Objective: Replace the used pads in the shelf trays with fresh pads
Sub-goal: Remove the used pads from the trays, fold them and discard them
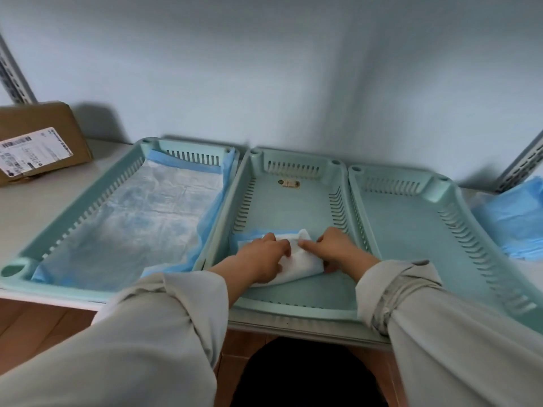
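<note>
Three pale green trays stand side by side on the shelf. The left tray (88, 212) is lined with an unfolded white and blue pad (141, 224). A folded white pad with blue edges (302, 259) lies at the near end of the middle tray (282, 207). My left hand (261, 257) holds its left part, fingers curled over the fold. On the pad's right part, my right hand (335, 248) grips it with the index finger pointing left along the top. The right tray (411, 218) holds nothing.
A cardboard box with a label (38, 142) sits at the back left of the shelf. A stack of blue pads (517, 218) lies right of the trays. Slotted metal shelf uprights (526, 163) stand at both sides. A small sticker (289, 183) marks the middle tray's floor.
</note>
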### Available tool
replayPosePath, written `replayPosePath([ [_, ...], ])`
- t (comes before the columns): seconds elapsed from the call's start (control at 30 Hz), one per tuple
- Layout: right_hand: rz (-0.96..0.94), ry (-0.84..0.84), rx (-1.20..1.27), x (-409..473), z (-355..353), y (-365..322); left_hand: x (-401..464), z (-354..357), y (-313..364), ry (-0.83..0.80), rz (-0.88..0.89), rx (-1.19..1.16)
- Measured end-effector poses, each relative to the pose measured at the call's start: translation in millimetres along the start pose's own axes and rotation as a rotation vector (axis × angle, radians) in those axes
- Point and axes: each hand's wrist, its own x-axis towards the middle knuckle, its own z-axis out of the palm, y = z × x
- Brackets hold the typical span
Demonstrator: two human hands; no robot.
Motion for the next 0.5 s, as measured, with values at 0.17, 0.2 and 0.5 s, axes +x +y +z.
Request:
replayPosePath([
  [0.17, 0.222, -0.259, 0.229, -25, -20, -3, -9, -16, 19, -0.143, 0.004, 0.068],
  [0.2, 0.231, -0.266, 0.199, -28, -21, -4, -13, -15, 25, -0.160, 0.005, 0.101],
  [0.5, 0.205, -0.207, 0.266, -61, -23, -25, -43, -4, 49, 0.166, -0.002, -0.104],
])
